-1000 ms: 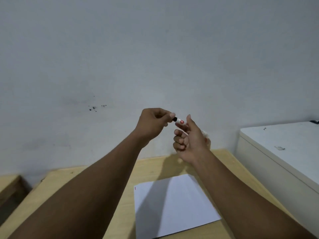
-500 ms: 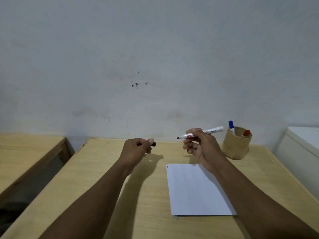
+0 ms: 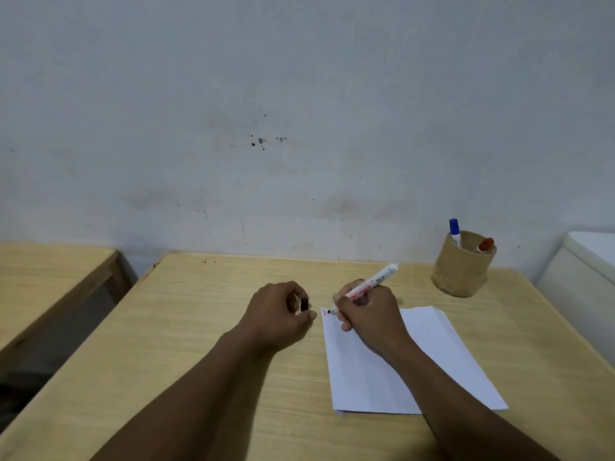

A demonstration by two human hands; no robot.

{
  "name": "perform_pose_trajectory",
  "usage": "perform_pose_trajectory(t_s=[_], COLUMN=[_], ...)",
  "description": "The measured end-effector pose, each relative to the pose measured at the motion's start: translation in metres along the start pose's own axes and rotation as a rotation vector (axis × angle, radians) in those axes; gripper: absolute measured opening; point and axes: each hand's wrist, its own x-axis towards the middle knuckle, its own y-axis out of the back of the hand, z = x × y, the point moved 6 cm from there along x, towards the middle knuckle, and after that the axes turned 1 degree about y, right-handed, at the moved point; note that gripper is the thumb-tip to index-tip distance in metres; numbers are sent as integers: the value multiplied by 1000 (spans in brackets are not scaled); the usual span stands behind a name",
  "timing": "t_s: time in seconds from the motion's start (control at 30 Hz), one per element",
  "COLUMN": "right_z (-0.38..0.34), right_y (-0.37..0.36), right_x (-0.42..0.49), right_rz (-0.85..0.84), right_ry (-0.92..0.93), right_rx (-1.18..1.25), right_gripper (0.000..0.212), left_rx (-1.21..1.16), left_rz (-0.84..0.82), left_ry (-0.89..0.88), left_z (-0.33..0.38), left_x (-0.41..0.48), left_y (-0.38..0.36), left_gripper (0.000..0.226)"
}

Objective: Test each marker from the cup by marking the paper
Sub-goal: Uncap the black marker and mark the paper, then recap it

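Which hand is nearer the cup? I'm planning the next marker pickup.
Right. The right hand is over the paper, nearer the cup; the left hand lies farther left.

Three markers (image 3: 372, 283) (image 3: 454, 231) (image 3: 485, 245), one cup (image 3: 461, 271), one paper (image 3: 432, 331), one cap (image 3: 304, 304)
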Motion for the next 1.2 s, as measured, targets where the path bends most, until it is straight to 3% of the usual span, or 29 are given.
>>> perform_pose_trajectory(t_s=[0.13, 0.47, 0.6, 0.73, 0.83, 1.07, 1.2], right_z=[-1, 1, -1, -2, -6, -60, -81], right_y=[0, -4, 2, 18, 33, 89, 118], right_x=[-4, -3, 1, 11, 20, 27, 23], right_rz=[-7, -58, -4, 108, 181, 153, 168], right_ry=[30, 65, -40, -272, -362, -269, -211], right_rx=[-123, -223, -24, 384, 640, 716, 752], right_gripper=[12, 11, 14, 12, 11, 12, 9], left_rx=[110, 144, 111, -47, -194, -638, -832], left_rz=[-4, 15, -3, 68, 119, 55, -104], left_ry=[-81, -87, -75, -27, 48, 75, 23], left_z=[-7, -6, -9, -6, 1, 68, 125], left_x=[-5, -5, -3, 0, 4, 50, 70], left_y=[-5, -5, -5, 1, 9, 27, 14], left_gripper=[53, 50, 45, 13, 5, 9, 19])
